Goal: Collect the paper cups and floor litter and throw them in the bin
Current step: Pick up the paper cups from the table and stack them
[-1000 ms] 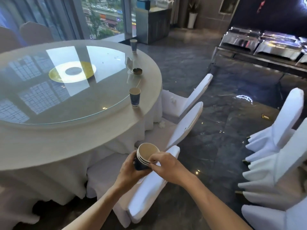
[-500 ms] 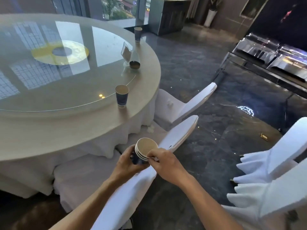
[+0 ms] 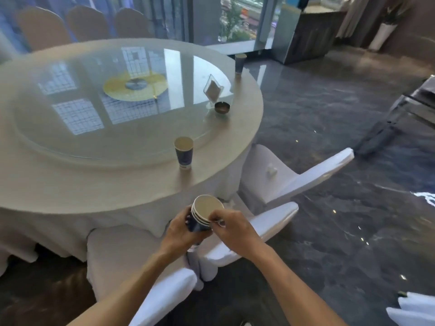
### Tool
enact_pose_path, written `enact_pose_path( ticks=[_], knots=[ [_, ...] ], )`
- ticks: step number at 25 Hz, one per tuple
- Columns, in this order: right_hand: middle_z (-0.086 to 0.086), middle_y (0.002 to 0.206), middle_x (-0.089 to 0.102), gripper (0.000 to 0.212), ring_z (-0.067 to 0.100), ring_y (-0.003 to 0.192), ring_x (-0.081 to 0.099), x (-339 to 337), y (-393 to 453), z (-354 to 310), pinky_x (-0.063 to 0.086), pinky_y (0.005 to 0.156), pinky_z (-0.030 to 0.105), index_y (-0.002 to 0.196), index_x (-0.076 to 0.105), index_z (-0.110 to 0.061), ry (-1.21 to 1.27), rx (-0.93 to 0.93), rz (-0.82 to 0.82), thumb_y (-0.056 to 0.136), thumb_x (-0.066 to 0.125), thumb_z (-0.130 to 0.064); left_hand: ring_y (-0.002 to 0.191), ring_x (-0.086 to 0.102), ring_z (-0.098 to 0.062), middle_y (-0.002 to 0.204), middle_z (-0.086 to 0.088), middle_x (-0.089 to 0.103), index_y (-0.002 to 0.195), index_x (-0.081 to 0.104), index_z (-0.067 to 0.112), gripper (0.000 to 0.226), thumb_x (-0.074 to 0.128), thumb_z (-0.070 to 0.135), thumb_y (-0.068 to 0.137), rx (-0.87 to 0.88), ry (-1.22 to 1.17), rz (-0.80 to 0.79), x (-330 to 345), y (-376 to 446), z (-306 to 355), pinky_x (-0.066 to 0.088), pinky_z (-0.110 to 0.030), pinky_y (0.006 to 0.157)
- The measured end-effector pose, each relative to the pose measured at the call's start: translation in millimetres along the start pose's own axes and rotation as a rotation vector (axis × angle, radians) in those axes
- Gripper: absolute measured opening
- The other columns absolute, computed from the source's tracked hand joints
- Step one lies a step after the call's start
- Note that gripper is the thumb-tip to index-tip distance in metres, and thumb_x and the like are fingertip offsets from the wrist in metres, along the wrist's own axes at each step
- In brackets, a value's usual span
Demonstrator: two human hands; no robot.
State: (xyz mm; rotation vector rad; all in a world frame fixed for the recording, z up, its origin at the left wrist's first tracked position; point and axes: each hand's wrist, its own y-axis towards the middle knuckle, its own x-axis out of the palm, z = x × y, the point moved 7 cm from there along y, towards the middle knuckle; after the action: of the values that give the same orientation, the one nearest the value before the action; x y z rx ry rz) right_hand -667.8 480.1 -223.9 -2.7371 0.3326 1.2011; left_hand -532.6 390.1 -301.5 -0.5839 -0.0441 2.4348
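A stack of nested dark-blue paper cups [image 3: 204, 216] is held in front of me below the table edge. My left hand [image 3: 180, 231] grips the stack's body from the left. My right hand [image 3: 231, 228] pinches the stack's rim on the right side. One blue paper cup [image 3: 183, 152] stands upright on the round table [image 3: 117, 180] near its front right edge. A second paper cup [image 3: 239, 64] stands at the table's far right edge. A small white scrap of litter [image 3: 271, 170] lies on the seat of a white-covered chair [image 3: 306, 175].
A glass turntable [image 3: 70, 114] covers the table's middle, with a card stand [image 3: 213, 88] and a small dark ashtray [image 3: 222, 107] on it. White-covered chairs [image 3: 247, 234] crowd the table's near side. Dark glossy floor [image 3: 329, 208] spreads to the right; a counter [image 3: 306, 31] stands by the window.
My view has moved nearer the table and swung left, so the front cup now lies closer ahead. Both hands keep hold of the cup stack in the same grip.
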Motion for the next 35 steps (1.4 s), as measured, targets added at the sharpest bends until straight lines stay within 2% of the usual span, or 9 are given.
enact_pose_path(
  ticks=[5,9,13,17,22,26,30,33,35],
  knots=[
    [0.009,0.109,0.077,0.017,0.025,0.097,0.072,-45.9,45.2,11.0,0.059,0.086,0.04,0.109,0.076,-0.013,-0.009,-0.143,-0.092,0.094,0.067,-0.013,0.101,0.07,-0.013,0.112,0.013,0.073,0.131,0.062,0.033,0.075,0.096,0.048,0.066,-0.105,0.035,0.23,9.3,11.9,36.7,0.053,-0.028,0.081],
    [0.004,0.104,0.076,0.016,0.021,0.091,0.07,-41.0,83.9,0.7,0.05,0.074,0.024,0.106,0.077,-0.014,-0.029,-0.237,-0.232,0.094,0.067,-0.013,0.099,0.073,-0.012,0.109,0.018,0.075,0.118,0.064,0.04,0.07,0.096,0.053,0.058,-0.217,-0.068,0.413,-5.6,12.4,21.4,0.061,-0.039,0.085],
    [-0.001,0.097,0.077,0.011,0.003,0.077,0.061,-29.6,145.7,-3.3,0.044,0.069,0.005,0.099,0.078,-0.013,0.029,-0.328,-0.248,0.09,0.071,-0.011,0.102,0.071,-0.011,0.109,0.017,0.073,0.118,0.064,0.037,0.07,0.099,0.046,0.058,-0.275,-0.163,0.58,-27.9,37.8,-3.5,0.058,-0.031,0.08],
    [-0.001,0.094,0.076,0.014,0.015,0.084,0.07,-30.8,210.7,22.5,0.059,0.079,0.035,0.101,0.076,-0.014,0.125,-0.234,-0.177,0.088,0.076,-0.018,0.104,0.069,-0.015,0.108,0.016,0.07,0.119,0.062,0.029,0.065,0.1,0.028,0.066,-0.308,-0.251,0.665,-46.2,76.5,-12.7,0.053,-0.026,0.076],
    [0.002,0.138,0.055,0.077,0.019,0.116,0.06,-17.1,288.0,65.1,0.055,0.096,0.043,0.141,0.051,-0.018,0.096,-0.065,-0.166,0.076,0.086,-0.04,0.106,0.069,-0.016,0.112,0.014,0.072,0.121,0.063,0.028,0.066,0.099,0.026,0.066,-0.339,-0.331,0.685,-56.8,105.0,-13.9,0.056,-0.028,0.079],
    [0.009,0.161,0.026,0.13,0.026,0.146,0.036,5.9,346.1,87.9,0.037,0.118,0.045,0.16,0.015,-0.014,0.23,0.135,-0.201,0.061,0.088,-0.058,0.108,0.07,-0.013,0.114,0.012,0.075,0.12,0.065,0.029,0.078,0.096,0.047,0.051,-0.352,-0.407,0.781,-68.7,122.5,-13.0,0.059,-0.03,0.08],
    [0.011,0.163,0.019,0.132,0.025,0.151,0.023,39.0,380.3,92.5,0.028,0.117,0.037,0.162,0.005,-0.013,0.219,0.111,-0.283,0.067,0.092,-0.043,0.111,0.071,-0.018,0.116,0.009,0.076,0.122,0.066,0.029,0.082,0.094,0.052,0.048,-0.394,-0.43,0.85,-66.0,128.1,-19.7,0.063,-0.043,0.089],
    [0.008,0.151,0.04,0.114,0.024,0.139,0.043,64.4,395.3,101.9,0.041,0.112,0.036,0.154,0.026,-0.016,0.273,0.096,-0.304,0.063,0.093,-0.033,0.11,0.071,-0.018,0.115,0.008,0.077,0.122,0.067,0.028,0.082,0.094,0.051,0.049,-0.412,-0.439,0.858,-56.8,133.7,-23.4,0.063,-0.045,0.09],
    [0.004,0.13,0.058,0.09,0.019,0.117,0.061,73.5,398.9,108.8,0.051,0.091,0.029,0.138,0.041,-0.024,0.355,0.098,-0.304,0.063,0.091,-0.027,0.11,0.072,-0.018,0.114,0.009,0.077,0.123,0.067,0.028,0.082,0.094,0.052,0.049,-0.429,-0.438,0.857,-49.6,138.1,-25.1,0.063,-0.043,0.088]
  ],
)
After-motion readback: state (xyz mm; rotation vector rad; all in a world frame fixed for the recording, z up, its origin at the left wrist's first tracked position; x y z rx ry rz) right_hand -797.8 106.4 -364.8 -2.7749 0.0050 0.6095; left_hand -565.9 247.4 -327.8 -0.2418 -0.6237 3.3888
